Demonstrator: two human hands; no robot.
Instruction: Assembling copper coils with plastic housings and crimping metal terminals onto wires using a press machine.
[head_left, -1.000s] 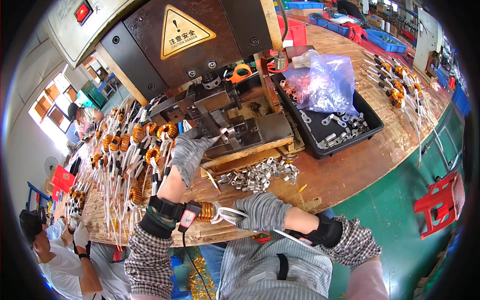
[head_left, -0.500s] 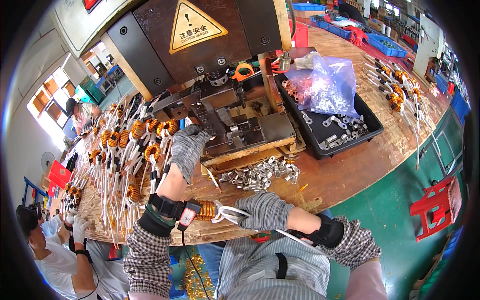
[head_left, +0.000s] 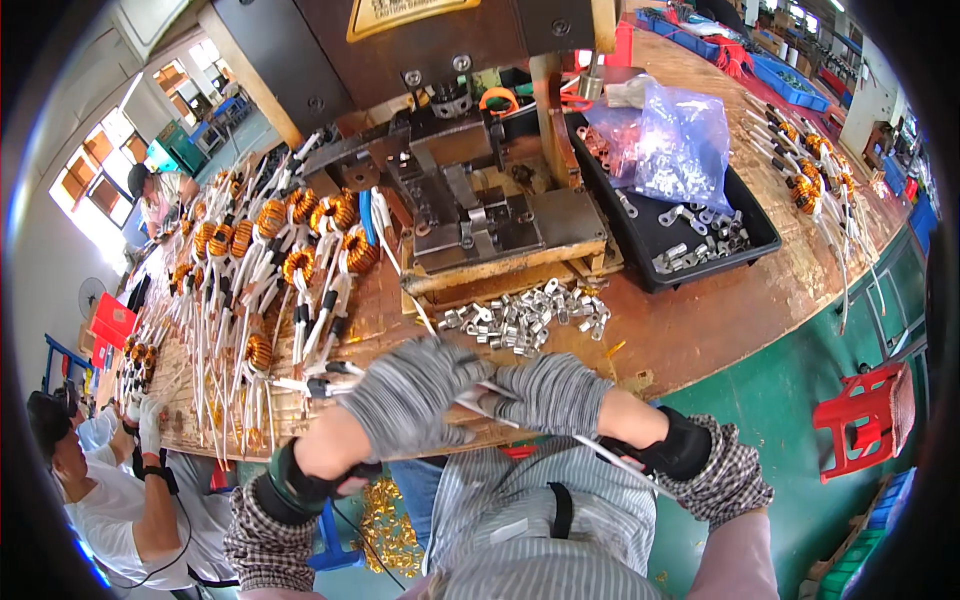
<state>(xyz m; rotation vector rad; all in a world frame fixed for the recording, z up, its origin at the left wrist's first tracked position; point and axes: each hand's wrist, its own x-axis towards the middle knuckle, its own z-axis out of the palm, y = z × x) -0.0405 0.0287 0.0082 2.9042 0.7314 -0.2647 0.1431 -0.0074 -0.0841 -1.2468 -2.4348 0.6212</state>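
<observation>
Right grip [head_left: 555,393] on wire [head_left: 622,464], near tabletop edge [head_left: 722,357]

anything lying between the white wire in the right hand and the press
Yes: a loose pile of silver lugs lies on the table in front of the press, between it and the right hand with the white wire. The pile looks low; nothing visible stands above it.

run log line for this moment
left hand: gloved, beside right hand | right hand: gripping white flexible wire | silver metal lugs: piled before dark metal press
</observation>
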